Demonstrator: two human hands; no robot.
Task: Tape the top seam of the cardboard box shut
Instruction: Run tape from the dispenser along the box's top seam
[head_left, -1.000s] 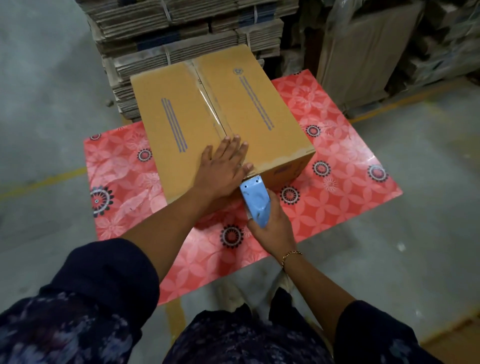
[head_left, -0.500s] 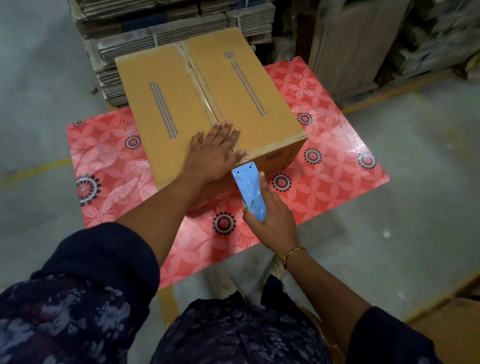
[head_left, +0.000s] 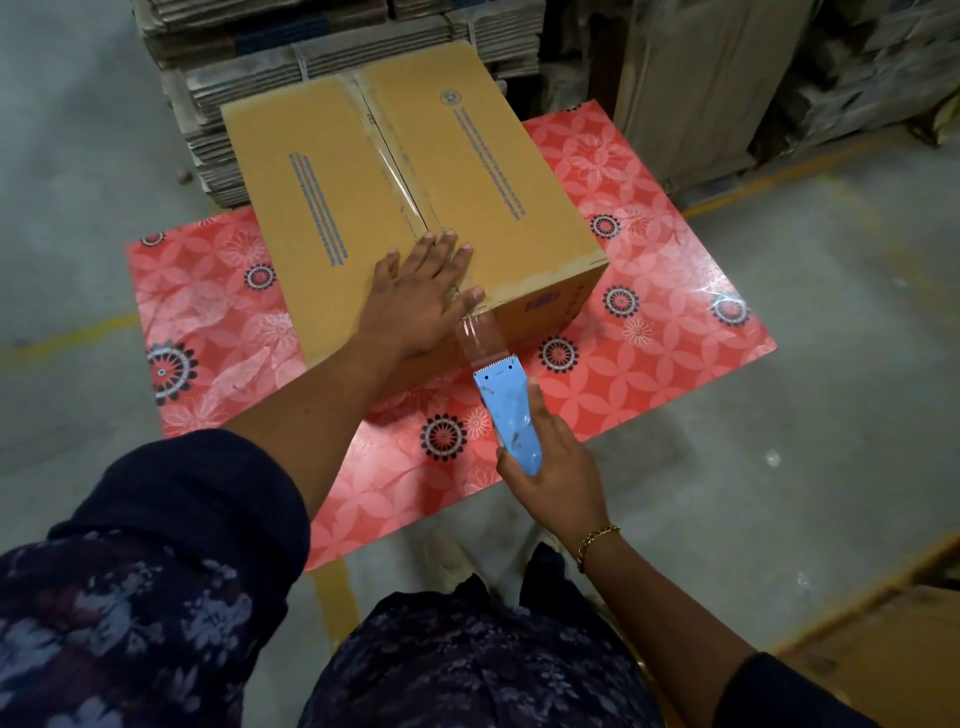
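Taping the near end of a cardboard box on a red floral mat

The cardboard box (head_left: 415, 208) sat closed on the red floral mat (head_left: 649, 364), clear tape (head_left: 397, 171) already lying along its top seam. The left hand (head_left: 421, 296) lay flat, fingers spread, over the near end of that seam — thumb at the box's edge. The right hand (head_left: 558, 467) gripped a light-blue tape dispenser (head_left: 506, 415), its toothed blade pointing at the box, and a strip of clear tape stretched from blade to box corner. A bracelet (head_left: 597, 540) circled the right wrist — behind the box stood stacks of flattened cardboard (head_left: 337, 47).
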